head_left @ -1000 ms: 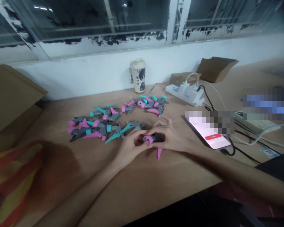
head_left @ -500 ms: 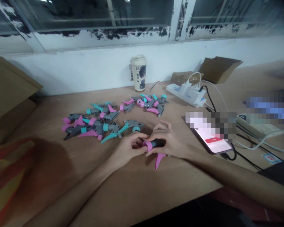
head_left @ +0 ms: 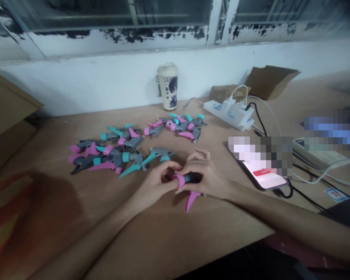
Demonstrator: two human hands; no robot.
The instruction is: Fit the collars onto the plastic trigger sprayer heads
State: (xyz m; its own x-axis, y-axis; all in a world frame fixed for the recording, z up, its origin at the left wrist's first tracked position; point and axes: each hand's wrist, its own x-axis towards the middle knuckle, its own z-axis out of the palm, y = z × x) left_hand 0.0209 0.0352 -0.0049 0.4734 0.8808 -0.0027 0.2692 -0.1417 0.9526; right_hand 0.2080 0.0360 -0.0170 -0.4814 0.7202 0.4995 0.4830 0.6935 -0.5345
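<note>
Both hands meet over the front middle of the table around a trigger spray head with a grey body, pink collar and pink trigger. My right hand wraps the grey body, and much of it is hidden in the palm. The pink trigger sticks out below those fingers. At the collar, my left hand is closed, its thumb and fingers gripping the pink ring from the left. Just behind the hands lies a grey and teal spray head. Several more spray heads, grey with pink or teal parts, are scattered to the left and back.
A coffee cup stands against the wall. On the right are a power strip with plugged-in cables, a lit phone and an open cardboard box. More cardboard borders the left side.
The view has shifted a little, so the items on the table sit slightly further left. Both hands keep their hold on the spray head, whose trigger leans slightly more to the left.
</note>
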